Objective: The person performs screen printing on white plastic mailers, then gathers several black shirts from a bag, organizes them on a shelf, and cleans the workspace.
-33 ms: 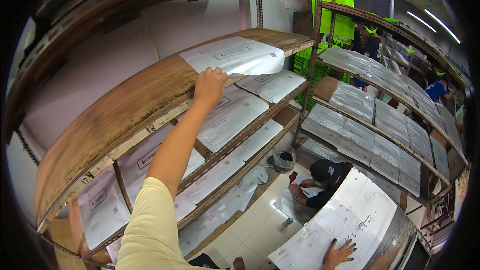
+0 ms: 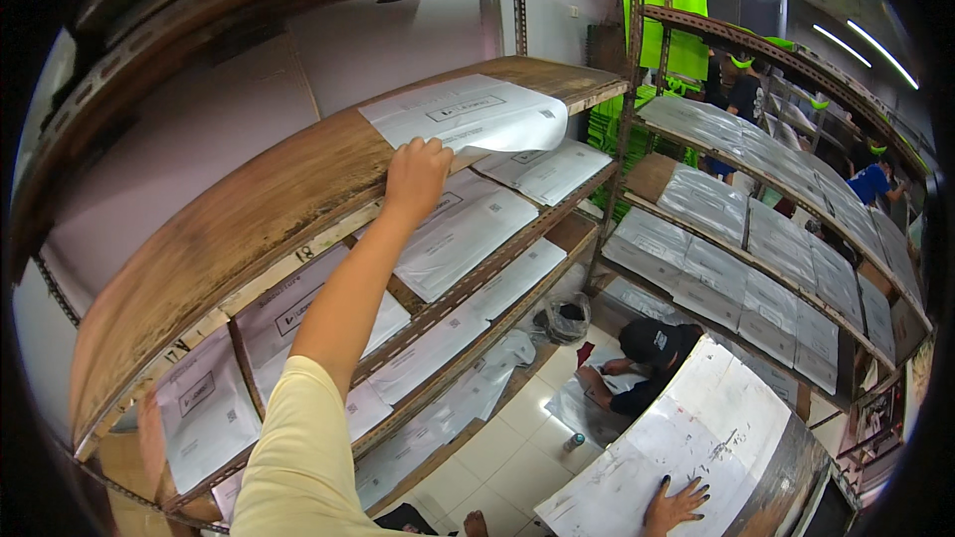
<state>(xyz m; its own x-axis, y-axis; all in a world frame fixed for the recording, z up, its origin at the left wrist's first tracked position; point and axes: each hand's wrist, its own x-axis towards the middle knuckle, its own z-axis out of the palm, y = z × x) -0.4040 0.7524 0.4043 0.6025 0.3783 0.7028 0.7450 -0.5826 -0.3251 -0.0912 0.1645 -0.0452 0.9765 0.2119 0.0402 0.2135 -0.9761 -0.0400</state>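
My left hand point(image 2: 420, 171) is raised to the upper wooden shelf point(image 2: 249, 184), closed with its fingers pinching the near edge of a white printed plastic bag point(image 2: 448, 111). The bag lies flat on the shelf's far part, while its near right edge curls up and hangs past the board. Low on the right, my right hand point(image 2: 678, 505) rests with fingers spread on a white, ink-smudged sheet point(image 2: 686, 418) that covers a board. Dark stains mark its fingertips.
More printed bags point(image 2: 463, 224) lie on the shelves below and on the rack point(image 2: 746, 239) at right. A person in a black cap point(image 2: 652, 340) crouches on the tiled floor, near a small bottle point(image 2: 574, 442). Green bags point(image 2: 678, 20) hang behind a metal rack post point(image 2: 629, 89).
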